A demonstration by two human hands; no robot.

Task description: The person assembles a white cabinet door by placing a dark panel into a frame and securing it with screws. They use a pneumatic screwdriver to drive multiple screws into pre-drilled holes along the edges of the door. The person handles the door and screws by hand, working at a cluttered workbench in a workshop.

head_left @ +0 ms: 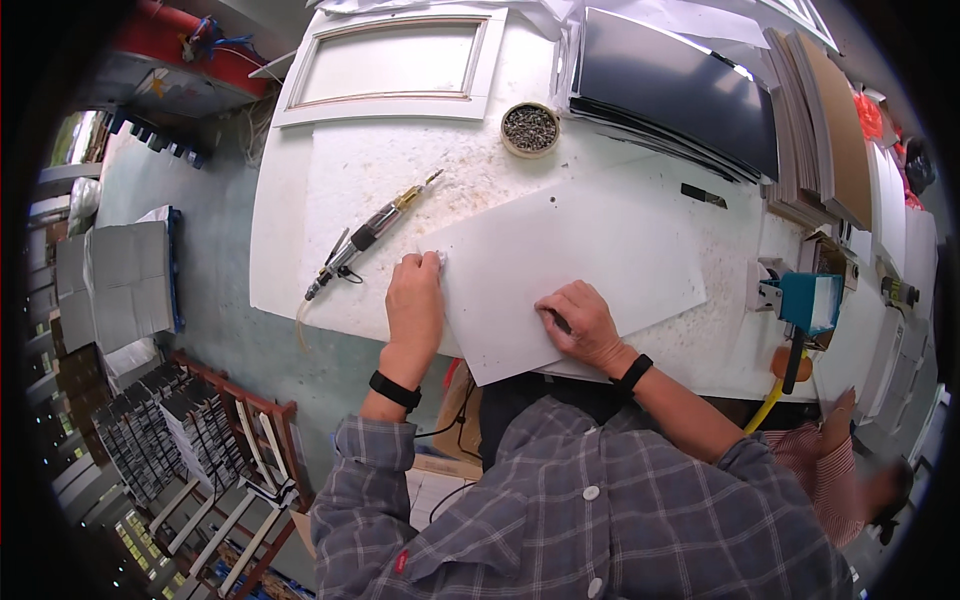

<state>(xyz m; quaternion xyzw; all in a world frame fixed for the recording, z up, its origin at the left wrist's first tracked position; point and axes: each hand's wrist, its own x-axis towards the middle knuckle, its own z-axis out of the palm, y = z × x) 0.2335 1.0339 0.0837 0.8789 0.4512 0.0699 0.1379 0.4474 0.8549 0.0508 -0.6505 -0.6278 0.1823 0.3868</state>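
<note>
A flat white panel (560, 240) lies at an angle on the white worktable, its near corner reaching over the front edge. At the panel's left edge, my left hand (415, 300) is closed, fingertips pinched at a small whitish bit I cannot make out. My right hand (582, 326) rests on the panel's near part with its fingers curled in; something dark shows between them, too small to name. Left of the panel lies a pneumatic screwdriver (375, 230), its bit pointing away from me. Beyond the panel stands a round tub of screws (530, 130).
A white frame (390, 65) lies at the far left of the table. Dark glossy panels (675, 90) are stacked at the back right, beside upright brown boards (825, 130). A teal device (810, 302) stands on the right, near another person's arm (838, 425).
</note>
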